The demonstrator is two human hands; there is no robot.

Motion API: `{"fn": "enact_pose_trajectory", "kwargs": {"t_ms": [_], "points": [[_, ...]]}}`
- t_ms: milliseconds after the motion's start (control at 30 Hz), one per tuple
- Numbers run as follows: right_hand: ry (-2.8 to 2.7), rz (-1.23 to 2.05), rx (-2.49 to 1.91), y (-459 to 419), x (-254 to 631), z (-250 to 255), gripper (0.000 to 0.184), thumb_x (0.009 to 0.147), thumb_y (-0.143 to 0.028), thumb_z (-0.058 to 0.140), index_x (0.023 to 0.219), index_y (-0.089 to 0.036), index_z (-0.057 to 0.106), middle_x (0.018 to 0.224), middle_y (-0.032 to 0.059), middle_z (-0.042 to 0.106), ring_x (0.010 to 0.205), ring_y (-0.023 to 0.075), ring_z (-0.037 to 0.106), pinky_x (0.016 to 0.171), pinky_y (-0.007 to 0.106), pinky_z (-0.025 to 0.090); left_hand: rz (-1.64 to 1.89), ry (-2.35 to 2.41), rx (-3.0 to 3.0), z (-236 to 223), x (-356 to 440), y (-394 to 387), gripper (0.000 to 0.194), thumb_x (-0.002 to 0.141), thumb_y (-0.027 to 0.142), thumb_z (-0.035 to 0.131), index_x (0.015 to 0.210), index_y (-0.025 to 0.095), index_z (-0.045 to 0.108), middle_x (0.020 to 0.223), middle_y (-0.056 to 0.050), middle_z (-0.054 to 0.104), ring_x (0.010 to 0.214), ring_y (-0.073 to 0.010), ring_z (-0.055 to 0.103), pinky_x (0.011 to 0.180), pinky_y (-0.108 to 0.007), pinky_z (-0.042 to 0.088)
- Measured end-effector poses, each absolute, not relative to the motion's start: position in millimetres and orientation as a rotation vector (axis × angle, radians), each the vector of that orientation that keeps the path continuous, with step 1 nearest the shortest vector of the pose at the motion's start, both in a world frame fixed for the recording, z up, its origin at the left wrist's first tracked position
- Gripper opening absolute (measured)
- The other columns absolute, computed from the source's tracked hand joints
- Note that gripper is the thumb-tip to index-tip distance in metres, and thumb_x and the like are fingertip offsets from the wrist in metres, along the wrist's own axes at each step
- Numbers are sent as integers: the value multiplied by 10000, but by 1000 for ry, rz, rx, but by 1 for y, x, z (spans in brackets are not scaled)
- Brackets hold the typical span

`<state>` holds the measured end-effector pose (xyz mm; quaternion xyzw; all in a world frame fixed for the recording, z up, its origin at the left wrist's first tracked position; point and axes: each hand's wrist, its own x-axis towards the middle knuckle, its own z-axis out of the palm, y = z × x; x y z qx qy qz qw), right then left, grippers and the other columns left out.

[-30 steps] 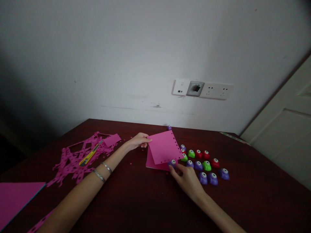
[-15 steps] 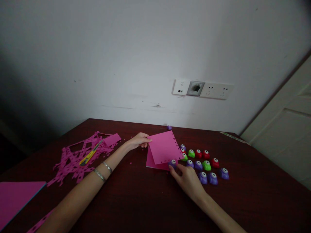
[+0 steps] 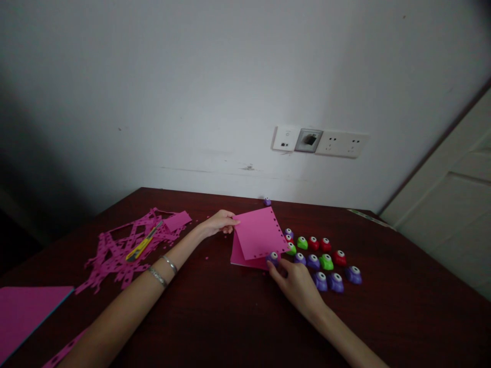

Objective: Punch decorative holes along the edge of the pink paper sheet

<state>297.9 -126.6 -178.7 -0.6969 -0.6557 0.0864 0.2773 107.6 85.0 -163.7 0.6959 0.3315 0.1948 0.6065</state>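
My left hand (image 3: 218, 223) pinches the left corner of a pink paper sheet (image 3: 259, 235), holding it tilted up off the dark red table (image 3: 215, 306). Small holes run along the sheet's right and lower edges. A second pink sheet (image 3: 240, 258) lies flat under it. My right hand (image 3: 295, 283) rests by the sheet's lower right corner, its fingers closed on a small purple punch (image 3: 273, 257) set at the paper's edge.
A cluster of several purple, green and red punches (image 3: 326, 260) sits right of the sheet. Another purple punch (image 3: 267, 201) stands near the wall. Pink paper scraps (image 3: 115, 253) and a yellow utility knife (image 3: 142, 244) lie at left. More pink paper (image 3: 23, 312) lies at bottom left.
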Motion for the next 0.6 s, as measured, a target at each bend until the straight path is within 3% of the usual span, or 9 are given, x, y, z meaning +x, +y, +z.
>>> {"fn": "enact_pose_trajectory", "kwargs": {"t_ms": [600], "points": [[-1775, 203, -1892, -126, 299, -176, 396, 853, -449, 396, 572, -188, 492, 502, 15, 555, 442, 129, 502, 465, 243, 267, 438, 810, 1611, -160, 108, 83, 236, 683, 334, 660, 716, 123, 559, 458, 12, 537, 377, -56, 422, 410, -209, 288]]}}
